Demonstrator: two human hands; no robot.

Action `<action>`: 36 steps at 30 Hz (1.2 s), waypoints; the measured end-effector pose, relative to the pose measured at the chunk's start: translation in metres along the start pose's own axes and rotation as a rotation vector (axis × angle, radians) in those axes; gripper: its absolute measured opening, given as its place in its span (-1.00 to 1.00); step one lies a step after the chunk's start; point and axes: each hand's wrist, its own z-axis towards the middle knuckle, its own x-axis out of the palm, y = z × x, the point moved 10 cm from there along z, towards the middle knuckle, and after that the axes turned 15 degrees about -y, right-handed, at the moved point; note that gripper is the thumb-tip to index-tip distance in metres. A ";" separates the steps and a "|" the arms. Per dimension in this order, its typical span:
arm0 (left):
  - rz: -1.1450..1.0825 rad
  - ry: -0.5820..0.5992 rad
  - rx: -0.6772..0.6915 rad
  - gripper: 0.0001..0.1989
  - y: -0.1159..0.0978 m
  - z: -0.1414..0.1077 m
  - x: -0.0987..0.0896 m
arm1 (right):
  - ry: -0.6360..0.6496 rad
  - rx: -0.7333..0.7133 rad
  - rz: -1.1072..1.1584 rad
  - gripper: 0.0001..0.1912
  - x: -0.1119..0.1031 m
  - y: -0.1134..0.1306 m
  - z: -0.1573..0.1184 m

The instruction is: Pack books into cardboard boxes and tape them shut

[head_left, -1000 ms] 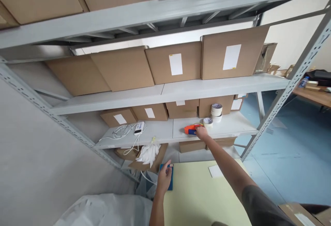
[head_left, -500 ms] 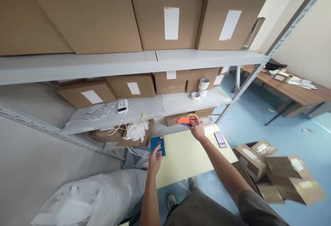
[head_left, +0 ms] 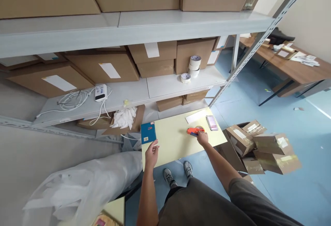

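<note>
My right hand is closed around an orange and blue tape dispenser with a yellow-edged roll in it. It is low over the right part of a pale yellow tabletop. My left hand holds nothing, its fingers loosely bent and apart, at the near edge of a flat blue book or box. Whether the fingertips touch that blue item I cannot tell. A phone, blurred over, lies right of the dispenser, and a white paper strip lies behind it.
A grey metal shelf with cartons stands beyond the table, holding white tape rolls and a white device with cables. Open cartons are piled on the floor at right. A large translucent plastic bag bulges at left.
The view has tilted downward. My right hand has lowered the tape dispenser toward the tabletop. My left hand has drawn back from over the blue item to its near edge.
</note>
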 end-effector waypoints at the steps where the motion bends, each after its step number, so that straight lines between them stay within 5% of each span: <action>1: 0.016 0.009 -0.011 -0.52 0.000 -0.005 0.004 | 0.013 0.031 0.001 -0.64 0.008 -0.017 -0.002; 6: 0.067 0.019 -0.030 -0.50 -0.017 -0.021 0.026 | 0.032 0.175 0.049 -0.63 0.031 -0.092 -0.014; 11: 0.072 0.045 0.004 -0.48 -0.044 -0.024 0.057 | 0.045 0.223 0.257 -0.56 0.031 -0.117 -0.016; 17: 0.081 0.020 0.057 -0.48 -0.066 -0.032 0.074 | -0.106 0.222 0.494 -0.45 -0.008 -0.099 -0.007; 21: 0.059 -0.068 0.056 -0.54 -0.074 -0.046 0.058 | -0.099 0.090 0.698 -0.41 -0.022 -0.044 0.002; 24: 0.055 -0.155 0.063 -0.58 -0.073 -0.059 0.024 | -0.044 -0.099 0.801 -0.34 -0.027 0.023 0.004; 28: 0.080 -0.310 0.033 -0.60 -0.053 -0.086 -0.054 | 0.076 -0.300 0.844 -0.28 -0.024 0.127 -0.017; 36: 0.102 -0.692 -0.093 -0.60 0.029 -0.176 -0.242 | 0.297 -0.696 0.813 -0.40 -0.004 0.328 -0.158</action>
